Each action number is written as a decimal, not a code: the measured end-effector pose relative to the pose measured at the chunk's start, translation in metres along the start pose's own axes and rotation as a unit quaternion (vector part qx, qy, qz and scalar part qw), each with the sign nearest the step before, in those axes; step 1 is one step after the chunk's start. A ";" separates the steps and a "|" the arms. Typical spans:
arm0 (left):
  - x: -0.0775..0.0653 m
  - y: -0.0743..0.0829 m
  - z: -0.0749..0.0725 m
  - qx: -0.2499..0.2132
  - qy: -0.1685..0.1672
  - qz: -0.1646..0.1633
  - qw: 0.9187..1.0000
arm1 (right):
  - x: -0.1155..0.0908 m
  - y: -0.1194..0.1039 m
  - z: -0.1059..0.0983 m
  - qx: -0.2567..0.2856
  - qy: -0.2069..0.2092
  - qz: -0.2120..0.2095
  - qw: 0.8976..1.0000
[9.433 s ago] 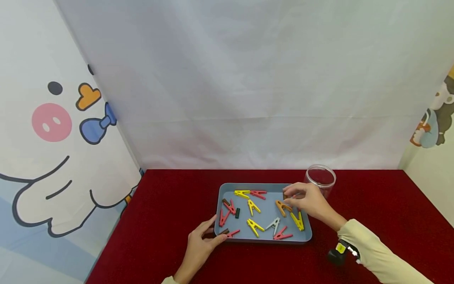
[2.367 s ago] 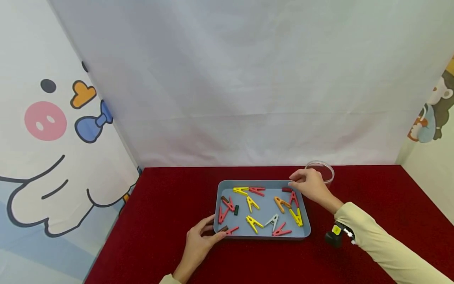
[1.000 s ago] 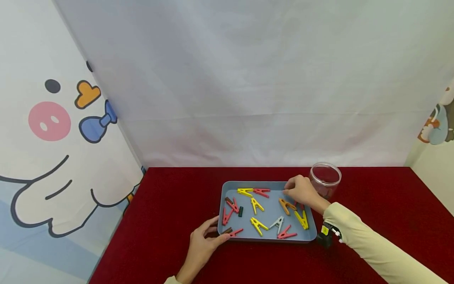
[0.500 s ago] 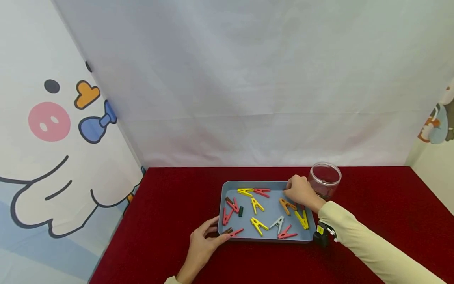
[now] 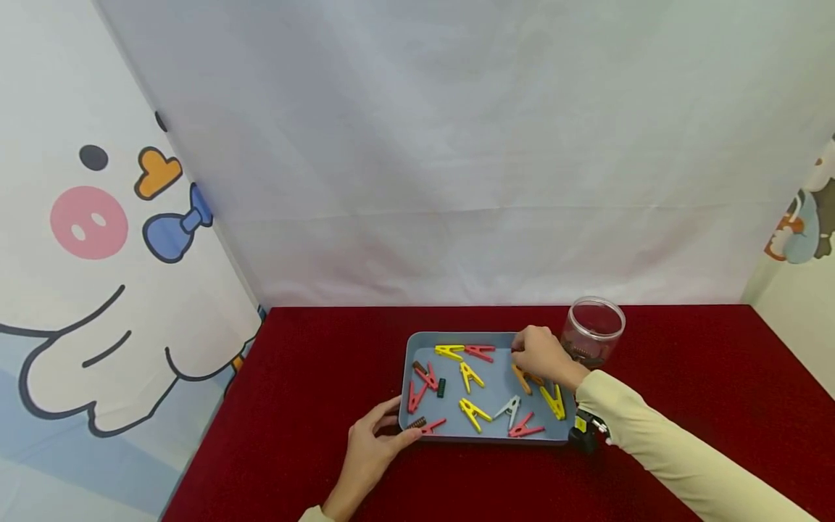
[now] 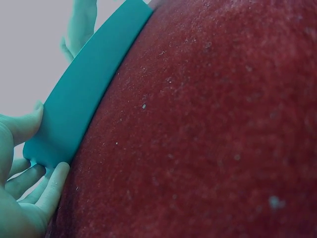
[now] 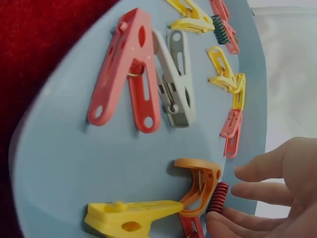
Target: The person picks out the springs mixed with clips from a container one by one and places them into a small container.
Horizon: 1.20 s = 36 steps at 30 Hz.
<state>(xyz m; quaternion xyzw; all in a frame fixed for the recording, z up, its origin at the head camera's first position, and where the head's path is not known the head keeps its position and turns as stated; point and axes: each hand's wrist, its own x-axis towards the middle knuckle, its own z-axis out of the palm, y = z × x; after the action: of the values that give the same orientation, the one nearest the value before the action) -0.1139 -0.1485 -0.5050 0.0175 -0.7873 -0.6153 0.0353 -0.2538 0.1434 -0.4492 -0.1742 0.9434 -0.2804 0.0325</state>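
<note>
A shallow blue-grey tray (image 5: 483, 439) holds A-shaped clips and loose coil springs. My left hand (image 5: 370, 448) grips its near left corner, thumb on the rim and fingers against the outer wall. Over the far right corner, my right hand (image 5: 544, 357) reaches inside with its fingers apart. In the right wrist view a red spring (image 7: 218, 197) lies between the fingertips, one finger right at its lower end. Close beside it are an orange clip (image 7: 199, 183), a yellow clip (image 7: 130, 216) and a partly hidden red clip (image 7: 190, 225).
A clear jar (image 5: 595, 336) with dark coils low inside stands behind the right hand. A dark green spring (image 5: 441, 388) and brown springs (image 5: 417, 423) lie on the tray's left side. Pink-red clips (image 5: 524, 426), yellow clips (image 5: 472, 415) and a grey clip (image 5: 509, 410) are spread around.
Since 2.4 s ago my right hand has moved from the tray's far right rim, beside the jar, inward over the red spring. My left hand keeps its hold on the corner.
</note>
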 end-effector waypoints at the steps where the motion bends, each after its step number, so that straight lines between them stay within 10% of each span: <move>1: -0.002 0.005 -0.001 -0.001 -0.002 0.000 1.000 | 0.000 -0.001 0.001 -0.004 0.000 -0.002 1.000; 7: -0.008 0.030 -0.004 0.003 -0.012 -0.002 1.000 | 0.001 -0.002 0.004 -0.023 -0.004 -0.021 0.999; 15: 0.001 -0.001 -0.002 0.001 -0.007 0.001 1.000 | 0.002 -0.004 0.005 -0.021 -0.001 -0.029 0.999; 36: 0.001 -0.004 -0.001 0.012 -0.005 0.008 1.000 | 0.008 0.009 0.002 -0.067 -0.084 -0.077 0.991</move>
<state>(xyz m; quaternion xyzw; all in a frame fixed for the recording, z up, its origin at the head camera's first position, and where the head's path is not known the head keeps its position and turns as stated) -0.1153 -0.1506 -0.5088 0.0089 -0.7948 -0.6057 0.0358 -0.2632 0.1465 -0.4553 -0.2710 0.9377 -0.2027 0.0781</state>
